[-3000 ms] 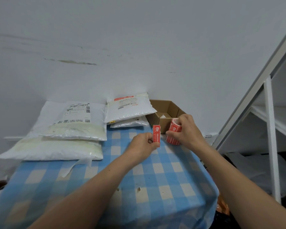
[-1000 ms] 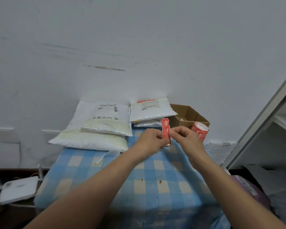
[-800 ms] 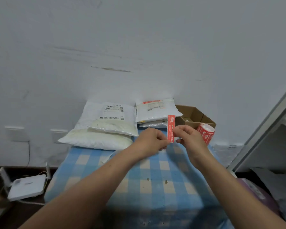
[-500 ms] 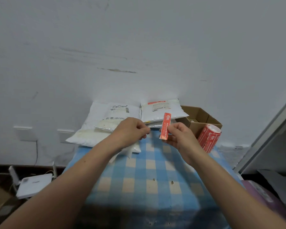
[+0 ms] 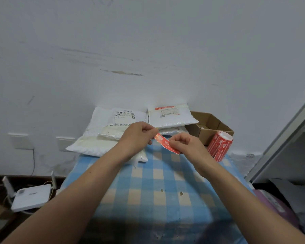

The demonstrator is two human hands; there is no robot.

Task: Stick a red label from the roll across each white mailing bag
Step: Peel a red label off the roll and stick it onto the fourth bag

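Red label [image 5: 161, 139] between left fingers [image 5: 148, 129], right fingers [image 5: 176, 140]

1. Showed two bare hands, the left hand [image 5: 136, 136] and the right hand [image 5: 187, 146], each on a bare forearm.
2. Ran uncovered along the left forearm [image 5: 74, 194] and the right forearm [image 5: 236, 192], down to the picture's lower edge.
3. Bore one small dark spot on the left forearm, a little way up from the wrist.
4. Looked smooth and slender at the wrists, broader toward the lower corners.
5. Left nails and finer marks too small to tell.
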